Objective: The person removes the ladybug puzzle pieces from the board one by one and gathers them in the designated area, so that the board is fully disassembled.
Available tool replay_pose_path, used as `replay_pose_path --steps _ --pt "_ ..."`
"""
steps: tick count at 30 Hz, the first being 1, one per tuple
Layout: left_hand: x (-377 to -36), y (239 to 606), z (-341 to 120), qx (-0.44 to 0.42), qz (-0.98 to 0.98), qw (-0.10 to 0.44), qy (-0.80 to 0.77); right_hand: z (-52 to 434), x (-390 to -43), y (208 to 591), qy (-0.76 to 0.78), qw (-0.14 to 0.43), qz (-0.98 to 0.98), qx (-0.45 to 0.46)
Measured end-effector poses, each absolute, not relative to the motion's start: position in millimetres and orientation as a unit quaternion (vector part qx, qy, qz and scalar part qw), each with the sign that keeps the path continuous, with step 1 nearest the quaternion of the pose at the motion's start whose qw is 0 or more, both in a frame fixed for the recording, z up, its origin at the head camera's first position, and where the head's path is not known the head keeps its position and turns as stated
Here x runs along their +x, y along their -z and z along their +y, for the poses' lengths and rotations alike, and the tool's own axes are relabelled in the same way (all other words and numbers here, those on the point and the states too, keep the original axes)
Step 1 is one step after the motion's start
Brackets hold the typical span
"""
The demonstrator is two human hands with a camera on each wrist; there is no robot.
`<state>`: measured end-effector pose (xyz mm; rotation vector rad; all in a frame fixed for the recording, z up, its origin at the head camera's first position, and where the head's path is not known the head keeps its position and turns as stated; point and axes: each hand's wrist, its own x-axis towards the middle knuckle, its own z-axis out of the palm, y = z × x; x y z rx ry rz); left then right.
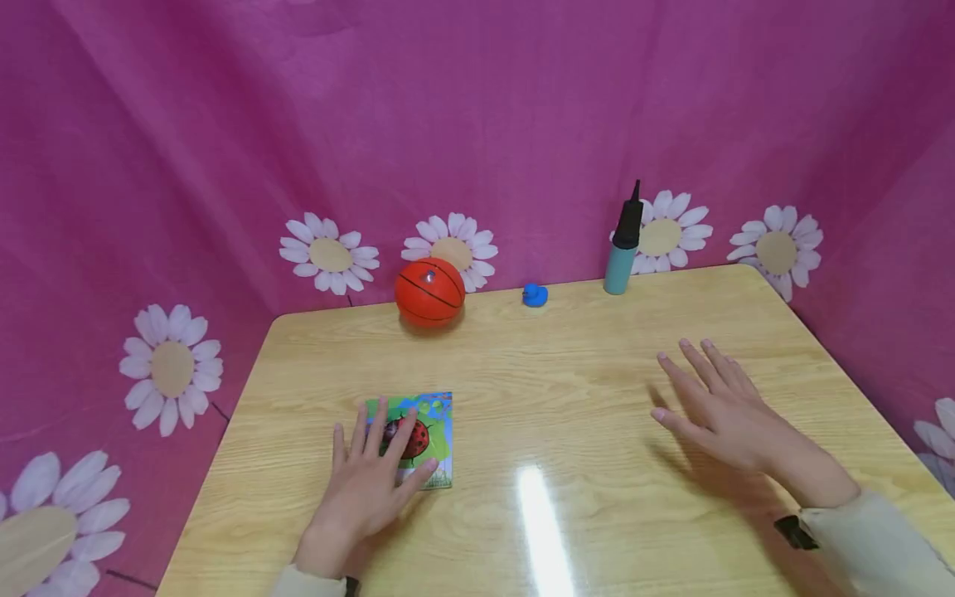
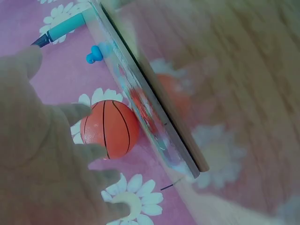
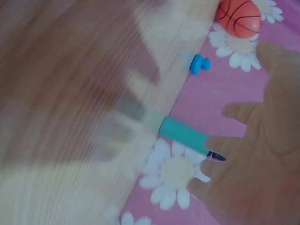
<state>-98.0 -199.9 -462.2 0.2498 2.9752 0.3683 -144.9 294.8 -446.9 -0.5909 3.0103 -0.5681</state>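
Table (image 1: 597, 398) filled lower frame. Right hand (image 1: 719, 406) hovered right of centre, fingers straight, apart, holding nothing. Left hand (image 1: 369, 481) lay lower left, fingers spread flat on card (image 1: 429, 431). Probably thin, light, stiff; best pinched by an edge.

Basketball (image 1: 429, 291), blue duck (image 1: 535, 295) and pump (image 1: 623, 243) line the table's (image 1: 582, 398) far edge.
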Motion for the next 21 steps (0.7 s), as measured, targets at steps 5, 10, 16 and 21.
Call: replay_pose_path --steps 5,10,16,21 --pt "-98 463 -198 0.11 0.981 0.089 -0.134 270 -161 443 0.238 0.042 0.943 -0.227" --pt "-98 465 -197 0.122 0.976 0.102 -0.151 230 -177 437 0.248 0.067 0.927 -0.272" --pt "-102 467 -195 0.121 0.974 0.12 -0.15 178 -190 432 0.259 0.109 0.903 -0.324" --pt "-106 470 -195 0.129 0.971 0.141 -0.145 135 -199 431 0.272 0.139 0.889 -0.341"
